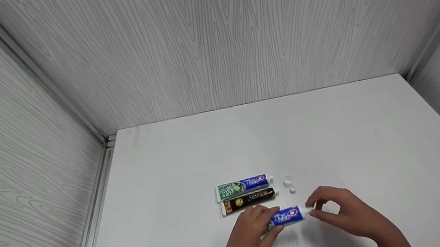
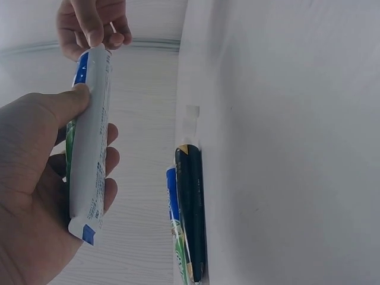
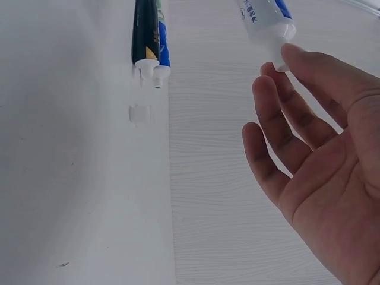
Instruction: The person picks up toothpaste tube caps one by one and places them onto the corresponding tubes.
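My left hand (image 1: 247, 238) grips a blue, green and white toothpaste tube (image 1: 288, 215) around its body and holds it above the table. In the left wrist view, the tube's white back (image 2: 90, 142) shows between thumb and fingers. Thumb and fingertips of my right hand (image 1: 344, 212) pinch the small white cap (image 3: 279, 58) at the tube's tip; the fingertips partly hide it. Beyond the hands, a black toothpaste tube (image 1: 249, 200) lies beside a second blue and green toothpaste tube (image 1: 242, 186). Both point right, and their white nozzles are bare.
Two loose white caps, a larger one (image 1: 287, 181) and a smaller one (image 1: 292, 190), lie just right of the tubes' nozzles. The white table (image 1: 164, 165) is bounded by wood-grain panels at the back (image 1: 197, 46), left and right.
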{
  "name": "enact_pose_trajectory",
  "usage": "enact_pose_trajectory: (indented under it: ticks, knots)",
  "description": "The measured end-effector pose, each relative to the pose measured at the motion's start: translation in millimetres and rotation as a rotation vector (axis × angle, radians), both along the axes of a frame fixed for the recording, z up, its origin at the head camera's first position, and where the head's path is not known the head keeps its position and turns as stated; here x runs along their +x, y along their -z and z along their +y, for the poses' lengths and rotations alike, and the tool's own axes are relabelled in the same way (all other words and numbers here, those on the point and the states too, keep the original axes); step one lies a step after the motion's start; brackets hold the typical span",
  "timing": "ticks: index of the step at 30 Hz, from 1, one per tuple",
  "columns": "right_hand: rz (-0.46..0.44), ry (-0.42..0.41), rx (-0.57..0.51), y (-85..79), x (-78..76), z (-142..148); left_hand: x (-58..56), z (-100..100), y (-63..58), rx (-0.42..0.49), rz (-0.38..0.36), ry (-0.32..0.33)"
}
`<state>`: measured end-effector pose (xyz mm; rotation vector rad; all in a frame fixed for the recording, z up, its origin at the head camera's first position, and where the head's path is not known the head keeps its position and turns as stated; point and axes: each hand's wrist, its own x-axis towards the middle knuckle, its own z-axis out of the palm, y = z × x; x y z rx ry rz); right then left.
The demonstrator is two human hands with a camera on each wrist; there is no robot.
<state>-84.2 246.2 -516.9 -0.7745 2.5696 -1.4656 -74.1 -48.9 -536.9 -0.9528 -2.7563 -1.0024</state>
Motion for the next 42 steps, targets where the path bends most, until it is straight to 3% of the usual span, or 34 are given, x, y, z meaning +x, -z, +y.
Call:
enact_pose_trajectory:
  ticks: [5,20,32,42]
  knots:
    - [-0.022,0.022,0.014,0.5,1.0,-1.2,0.4,0.1,1.9,0.000,0.038,0.000]
    - [-0.137,0.059,0.056,-3.6,1.1,-2.2,1.0,-2.2,0.1,-0.011,0.000,-0.005]
    - [0.005,-0.011,-0.016,-5.0,1.7,-3.0,-0.2,-2.2,-3.2,-0.024,-0.003,0.002]
    - [-0.012,-0.016,0.002,-4.5,2.0,-3.5,-0.4,-1.7,-2.9,-0.028,-0.020,0.015]
